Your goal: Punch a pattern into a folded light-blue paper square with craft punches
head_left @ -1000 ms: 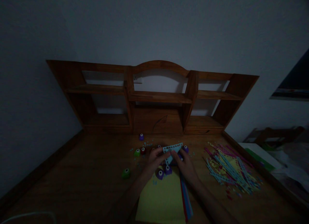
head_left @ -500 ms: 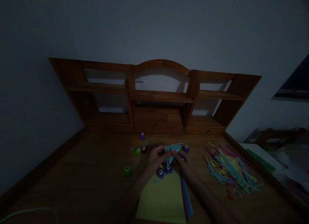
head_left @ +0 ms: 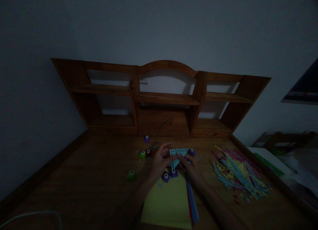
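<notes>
A piece of light blue paper [head_left: 182, 151] with rows of punched holes is held up over the desk, its lower part narrowing downward. My right hand [head_left: 193, 167] pinches it, thumb on the front face. From the left, my left hand [head_left: 159, 162] has its thumb on the paper while its index finger is raised off the top edge; its other fingertips are partly hidden. Just below the paper stand two purple craft punches [head_left: 166, 176] with white round tops. Another purple punch [head_left: 191, 152] is by my right fingers. Dim light blurs details.
Yellow paper [head_left: 166, 203] lies over red and blue sheets [head_left: 191, 200]. Green punches [head_left: 131, 174], a red punch [head_left: 148, 153] and a purple punch [head_left: 146, 139] stand left. Punched strips [head_left: 238, 172] are heaped right. A wooden shelf [head_left: 166, 98] lines the back; a pale cable [head_left: 37, 212] lies front left.
My left index finger has lifted away from the paper's top edge, and the left fingers have spread. The paper's top has tilted slightly. My right hand keeps nearly the same place.
</notes>
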Available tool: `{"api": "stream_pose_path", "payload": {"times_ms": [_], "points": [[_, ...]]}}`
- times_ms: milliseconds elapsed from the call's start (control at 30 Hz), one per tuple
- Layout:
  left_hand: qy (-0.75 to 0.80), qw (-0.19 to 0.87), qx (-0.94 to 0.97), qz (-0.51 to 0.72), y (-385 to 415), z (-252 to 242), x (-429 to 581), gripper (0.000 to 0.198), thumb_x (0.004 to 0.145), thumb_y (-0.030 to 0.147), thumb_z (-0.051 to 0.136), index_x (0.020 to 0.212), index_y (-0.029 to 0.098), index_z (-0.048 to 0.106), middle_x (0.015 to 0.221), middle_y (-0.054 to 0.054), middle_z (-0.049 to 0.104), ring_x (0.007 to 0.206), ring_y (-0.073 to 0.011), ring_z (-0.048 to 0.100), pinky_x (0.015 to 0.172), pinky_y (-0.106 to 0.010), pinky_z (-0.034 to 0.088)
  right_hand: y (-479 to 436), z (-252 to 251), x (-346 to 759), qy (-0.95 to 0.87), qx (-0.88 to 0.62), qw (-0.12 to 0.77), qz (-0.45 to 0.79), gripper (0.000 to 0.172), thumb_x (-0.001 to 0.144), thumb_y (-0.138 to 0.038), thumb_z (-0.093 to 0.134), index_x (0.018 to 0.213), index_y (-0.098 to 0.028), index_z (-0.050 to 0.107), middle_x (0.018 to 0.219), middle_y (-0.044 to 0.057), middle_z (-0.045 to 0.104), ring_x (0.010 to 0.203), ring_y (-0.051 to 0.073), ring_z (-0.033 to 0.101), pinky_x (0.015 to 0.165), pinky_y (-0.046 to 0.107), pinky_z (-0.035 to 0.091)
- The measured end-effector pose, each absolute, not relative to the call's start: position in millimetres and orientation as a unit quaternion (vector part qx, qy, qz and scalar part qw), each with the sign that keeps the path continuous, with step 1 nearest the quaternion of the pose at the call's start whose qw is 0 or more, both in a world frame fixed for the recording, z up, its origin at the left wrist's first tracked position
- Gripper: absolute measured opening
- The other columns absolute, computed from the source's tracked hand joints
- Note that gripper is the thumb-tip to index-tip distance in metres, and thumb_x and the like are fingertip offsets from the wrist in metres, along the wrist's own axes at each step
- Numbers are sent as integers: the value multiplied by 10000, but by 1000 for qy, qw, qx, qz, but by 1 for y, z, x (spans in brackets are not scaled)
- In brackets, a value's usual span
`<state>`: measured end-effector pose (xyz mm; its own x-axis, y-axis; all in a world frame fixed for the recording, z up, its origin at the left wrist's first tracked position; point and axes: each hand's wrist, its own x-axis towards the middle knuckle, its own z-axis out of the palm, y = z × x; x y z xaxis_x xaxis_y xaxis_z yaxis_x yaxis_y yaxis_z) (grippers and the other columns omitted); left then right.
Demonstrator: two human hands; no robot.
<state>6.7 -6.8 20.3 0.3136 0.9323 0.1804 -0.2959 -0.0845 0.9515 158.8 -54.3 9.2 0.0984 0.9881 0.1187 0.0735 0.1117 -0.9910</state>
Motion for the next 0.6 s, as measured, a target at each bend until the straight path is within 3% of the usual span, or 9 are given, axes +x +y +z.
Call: {"api": "stream_pose_path", "payload": {"times_ms": [167,433,600], "points": [[328,609,520,501,-6,21,5,513,652,254,776,1116,165,574,843,-38,648,815,-167,628,699,-232,491,-56,17,156,-516,-525,533,417,339,799,-477,634,726,-147,639,654,6,538,598,124,443,572,247,348],[325,661,474,482,-7,24,3,562,655,329,775,1156,172,575,1006,-90,679,845,-201,648,705,-268,503,-51,10,161,-501,-538,539,410,319,754,-476,673,721,-159,645,652,15,553,576,121,449,527,243,335],[335,672,497,435,-10,28,0,483,663,393,752,1078,166,655,1024,-102,673,856,-218,646,703,-278,500,-56,21,164,-499,-522,541,431,317,754,-479,661,704,-168,626,643,14,552,556,124,461,518,250,343]]}}
